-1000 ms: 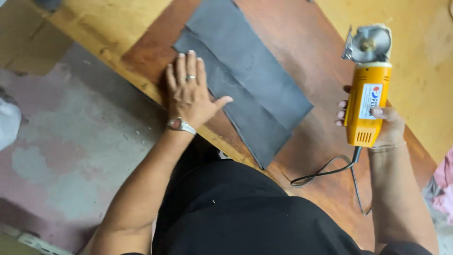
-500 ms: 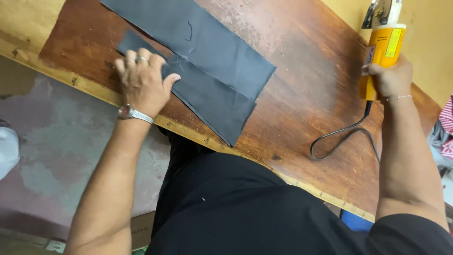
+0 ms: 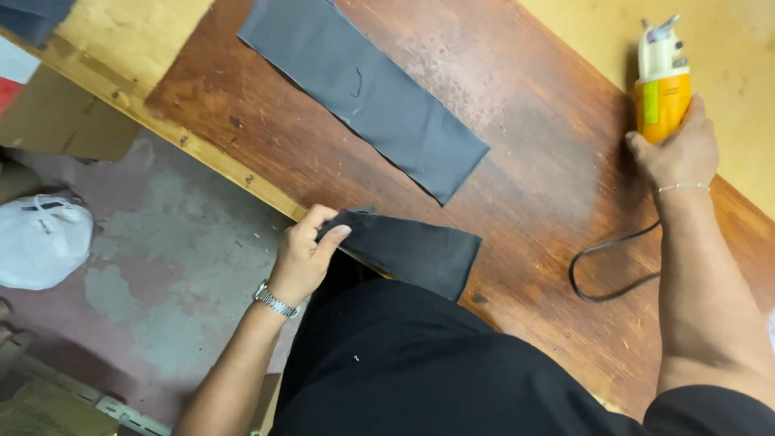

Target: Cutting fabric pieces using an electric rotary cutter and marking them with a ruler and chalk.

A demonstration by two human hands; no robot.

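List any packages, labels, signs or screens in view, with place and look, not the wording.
Label: narrow pale-green strip on the orange cutting tool under the right hand, top right.
Cardboard pieces: flat, brown, on the floor at left.
No signs or screens.

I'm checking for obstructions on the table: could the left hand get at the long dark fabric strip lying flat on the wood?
Probably yes. The left hand holds a smaller dark piece at the table edge, and only bare wood lies between it and the long strip.
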